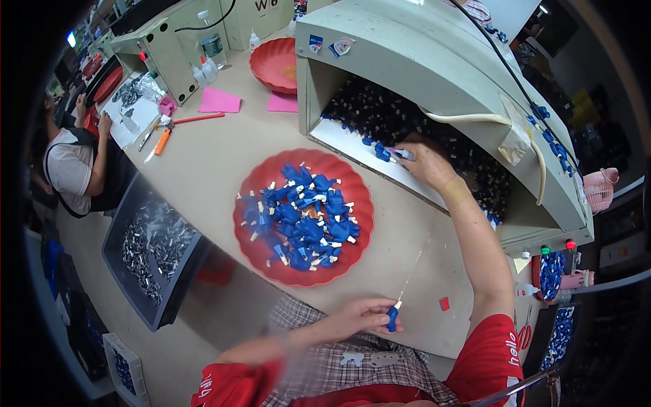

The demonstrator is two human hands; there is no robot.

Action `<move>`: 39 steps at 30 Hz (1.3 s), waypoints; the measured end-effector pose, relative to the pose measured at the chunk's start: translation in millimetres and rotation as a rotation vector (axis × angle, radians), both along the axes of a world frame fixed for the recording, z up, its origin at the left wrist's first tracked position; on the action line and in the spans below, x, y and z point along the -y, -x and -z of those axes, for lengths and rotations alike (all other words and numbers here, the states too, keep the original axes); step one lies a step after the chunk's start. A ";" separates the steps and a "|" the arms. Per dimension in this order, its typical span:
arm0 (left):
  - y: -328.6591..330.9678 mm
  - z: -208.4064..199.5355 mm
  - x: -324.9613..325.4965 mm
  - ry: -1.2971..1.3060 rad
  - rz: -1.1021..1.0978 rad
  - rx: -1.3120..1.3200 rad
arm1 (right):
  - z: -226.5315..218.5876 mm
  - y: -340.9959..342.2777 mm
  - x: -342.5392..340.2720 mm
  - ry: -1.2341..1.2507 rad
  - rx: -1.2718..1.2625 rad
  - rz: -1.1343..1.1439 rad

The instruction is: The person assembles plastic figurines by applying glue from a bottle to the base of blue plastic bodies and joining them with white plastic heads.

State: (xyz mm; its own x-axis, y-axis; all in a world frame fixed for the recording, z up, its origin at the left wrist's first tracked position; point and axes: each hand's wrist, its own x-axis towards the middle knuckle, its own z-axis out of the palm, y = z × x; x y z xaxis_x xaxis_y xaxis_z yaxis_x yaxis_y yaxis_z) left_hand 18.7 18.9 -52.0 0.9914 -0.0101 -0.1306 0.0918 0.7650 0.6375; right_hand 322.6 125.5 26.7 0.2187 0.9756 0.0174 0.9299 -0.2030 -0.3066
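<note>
My left hand (359,319), near the table's front edge, pinches a small blue moulded piece (392,317) with a whitish tip. From that tip a thin pale strand runs up over the tabletop. Reaching into the opening of a grey-green cabinet (420,74), my right hand (430,166) closes on a small pale object (405,154) with a purplish end; its exact kind is unclear. Beside those fingers, several blue pieces (381,150) with whitish tips lie on the white ledge. Many similar pieces fill the red scalloped bowl (239,224) at the table's middle.
Dark blue pieces (380,108) fill the cabinet's inside. A second red bowl (271,64), pink sheets (219,100), an orange-handled cutter (163,141) and small bottles stand farther back. A grey bin (178,288) of metallic parts is at left, near another person (74,166).
</note>
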 end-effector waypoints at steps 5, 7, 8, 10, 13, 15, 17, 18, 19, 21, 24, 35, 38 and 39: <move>-1.3 -0.4 -0.1 -0.008 0.010 -0.006 | 1.0 7.1 -7.7 -0.187 -0.095 0.022; -1.0 -0.5 -1.4 0.002 0.019 -0.012 | 8.3 17.4 -13.4 -0.230 -0.155 -0.206; -1.7 -1.4 -1.4 0.002 0.019 -0.011 | 12.7 16.4 -12.7 -0.230 -0.154 -0.206; -3.4 -3.4 -1.3 -0.011 0.016 -0.011 | 23.2 12.7 -11.6 -0.271 0.087 -0.253; -2.2 -2.5 -1.3 0.006 0.014 -0.001 | 19.3 1.4 -6.2 -0.167 0.056 -0.156; -0.4 -1.4 -1.7 0.003 0.007 0.004 | 7.3 4.8 -3.0 -0.042 0.024 -0.044; 0.5 0.0 -1.7 -0.002 0.000 0.011 | 11.2 -1.6 -6.2 -0.102 -0.033 -0.006; 0.3 1.1 -1.2 0.013 0.005 0.015 | 12.0 -4.5 -9.0 -0.164 -0.091 0.035; 0.2 1.4 -1.2 0.028 0.010 0.018 | 12.5 -6.5 -12.7 -0.164 -0.090 0.032; -0.1 0.3 -1.5 0.028 0.007 0.019 | 8.1 -4.6 -20.4 -0.273 -0.319 0.175; -0.7 -0.1 -2.2 0.030 0.010 0.024 | 7.4 2.8 -39.9 -0.229 -0.226 0.139; 0.4 5.0 1.1 0.036 -0.002 0.033 | 46.8 47.0 -80.4 -0.334 -0.030 0.287; 1.4 5.0 2.0 0.064 0.005 0.043 | 43.2 47.9 -79.4 -0.252 -0.049 0.306; 1.7 4.8 2.1 0.050 -0.001 0.042 | 39.3 49.2 -79.2 -0.161 -0.052 0.301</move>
State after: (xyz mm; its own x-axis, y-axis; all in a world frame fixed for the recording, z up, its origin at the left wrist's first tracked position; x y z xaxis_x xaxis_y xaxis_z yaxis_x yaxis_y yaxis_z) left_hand 17.0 16.8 -56.8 0.9960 -0.0149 -0.0886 0.0655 0.7959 0.6019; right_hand 273.4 204.7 -12.6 0.5013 0.8527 0.1471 0.8180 -0.4115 -0.4020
